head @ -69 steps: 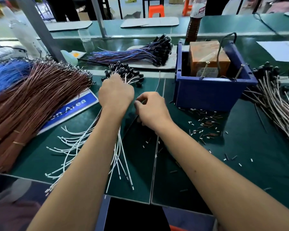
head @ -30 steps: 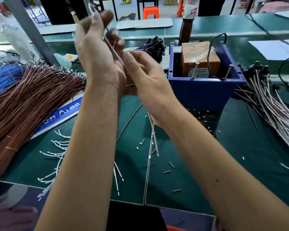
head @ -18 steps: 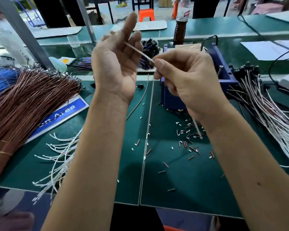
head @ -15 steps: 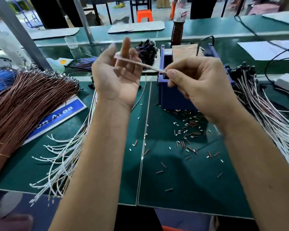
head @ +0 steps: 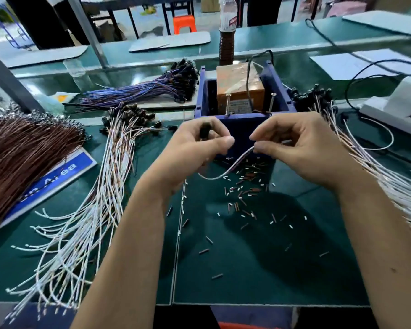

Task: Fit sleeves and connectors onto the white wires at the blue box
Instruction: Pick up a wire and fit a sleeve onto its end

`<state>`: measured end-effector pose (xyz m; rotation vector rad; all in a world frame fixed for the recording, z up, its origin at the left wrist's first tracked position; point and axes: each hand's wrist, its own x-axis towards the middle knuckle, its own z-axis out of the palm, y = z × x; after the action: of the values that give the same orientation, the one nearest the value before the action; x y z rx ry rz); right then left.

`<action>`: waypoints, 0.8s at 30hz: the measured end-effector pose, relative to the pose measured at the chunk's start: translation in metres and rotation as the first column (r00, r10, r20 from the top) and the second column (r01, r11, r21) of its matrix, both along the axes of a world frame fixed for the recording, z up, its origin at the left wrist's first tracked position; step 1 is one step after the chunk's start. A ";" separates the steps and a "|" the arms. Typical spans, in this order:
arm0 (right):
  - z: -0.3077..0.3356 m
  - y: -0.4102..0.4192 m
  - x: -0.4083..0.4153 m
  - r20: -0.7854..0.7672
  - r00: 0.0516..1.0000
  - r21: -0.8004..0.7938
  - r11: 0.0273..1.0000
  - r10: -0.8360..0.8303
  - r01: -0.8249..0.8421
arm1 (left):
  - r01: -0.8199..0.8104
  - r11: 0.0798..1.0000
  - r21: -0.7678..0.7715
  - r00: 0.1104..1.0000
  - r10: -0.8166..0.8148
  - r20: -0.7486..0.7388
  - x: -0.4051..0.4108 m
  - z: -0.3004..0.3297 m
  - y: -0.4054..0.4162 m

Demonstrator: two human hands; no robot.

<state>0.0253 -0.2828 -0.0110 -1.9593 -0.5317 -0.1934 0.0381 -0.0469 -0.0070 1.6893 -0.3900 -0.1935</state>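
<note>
The green table is covered by wire bundles, with the blue box at its middle. In front of the box, a black connector is gripped by the left hand, while one white wire is pinched by the right hand.

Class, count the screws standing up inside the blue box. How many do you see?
2. One screw leans left of the box's middle; the other screw leans on the right. Others may be hidden.
</note>
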 end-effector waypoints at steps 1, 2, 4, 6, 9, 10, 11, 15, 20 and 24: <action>-0.002 0.000 0.000 0.014 1.000 -0.017 1.000 0.007 -0.007 | 0.028 0.996 0.081 0.998 -0.032 0.047 -0.001 -0.001 -0.005; -0.004 0.000 0.000 0.026 1.000 -0.022 1.000 0.012 -0.011 | 0.045 0.988 0.147 0.995 -0.058 0.084 -0.001 -0.002 -0.010; -0.008 0.000 -0.001 0.053 0.999 0.000 1.000 0.003 -0.003 | 0.052 0.966 0.253 0.989 -0.086 0.124 0.001 -0.004 -0.018; -0.013 -0.001 0.000 0.085 0.996 0.033 0.999 -0.038 0.036 | 0.074 0.948 0.309 0.989 -0.109 0.098 0.003 -0.008 -0.022; -0.019 0.000 0.001 0.112 0.989 0.057 0.994 -0.095 0.089 | 0.133 0.958 0.255 0.988 -0.149 0.042 0.005 -0.017 -0.024; -0.021 0.001 0.001 0.118 0.987 0.053 0.993 -0.107 0.101 | 0.140 0.963 0.232 0.988 -0.151 0.029 0.007 -0.021 -0.023; -0.022 0.001 0.001 0.123 0.985 0.047 0.993 -0.117 0.112 | 0.150 0.967 0.206 0.988 -0.156 0.016 0.006 -0.024 -0.022; -0.024 -0.006 0.001 0.080 0.988 0.098 0.987 -0.133 0.125 | 0.172 0.983 0.070 0.982 -0.165 -0.087 0.008 -0.032 -0.016; -0.029 -0.004 0.002 0.065 0.986 0.099 0.985 -0.151 0.144 | 0.259 0.966 0.007 0.953 -0.254 -0.164 0.007 -0.039 -0.011; -0.030 0.001 0.002 0.074 0.989 0.117 0.986 -0.130 0.121 | 0.269 0.962 -0.042 0.945 -0.272 -0.183 0.005 -0.043 -0.012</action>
<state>0.0277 -0.2817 -0.0413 -1.8818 -0.4407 -0.3764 0.0431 -0.0591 -0.0499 1.5814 -0.4801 -0.5468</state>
